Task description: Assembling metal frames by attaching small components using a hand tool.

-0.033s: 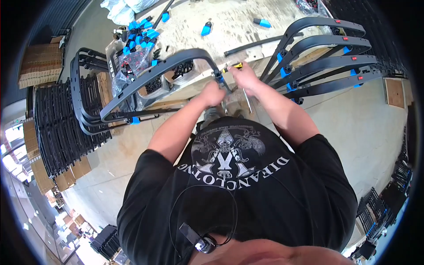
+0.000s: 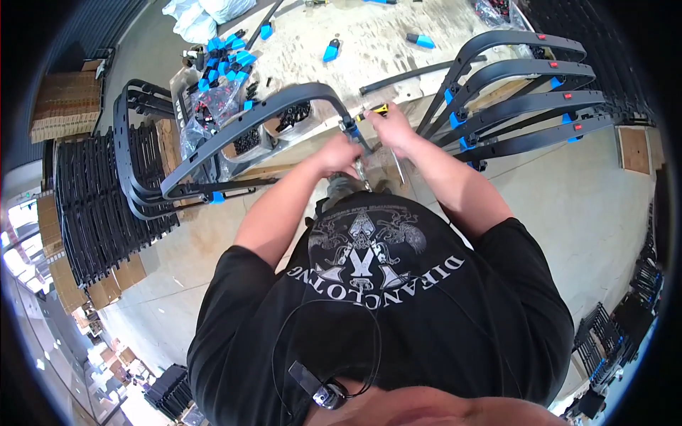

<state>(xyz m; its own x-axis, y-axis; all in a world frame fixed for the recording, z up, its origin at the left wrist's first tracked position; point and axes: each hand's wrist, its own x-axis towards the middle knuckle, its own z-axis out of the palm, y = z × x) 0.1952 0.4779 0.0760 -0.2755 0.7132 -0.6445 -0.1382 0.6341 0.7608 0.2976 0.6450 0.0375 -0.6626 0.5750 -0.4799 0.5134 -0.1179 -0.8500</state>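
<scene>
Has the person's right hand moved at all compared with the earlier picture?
No. The right hand sits at the same spot by the bend of the grey curved frame, just below the workbench edge, as before.

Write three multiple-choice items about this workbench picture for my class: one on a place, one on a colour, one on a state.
1. Where do the curved frames stand?
A. right of the hands
B. behind the person
C. on the cardboard boxes

2. What colour are the small clips on the bench?
A. green
B. blue
C. white

3. What is the right hand doing?
A. hanging free
B. resting flat
C. gripping a yellow-handled tool

Answers: A, they lean at the right; B, bright blue pieces lie there; C, fingers close around the tool beside the left hand.
</scene>
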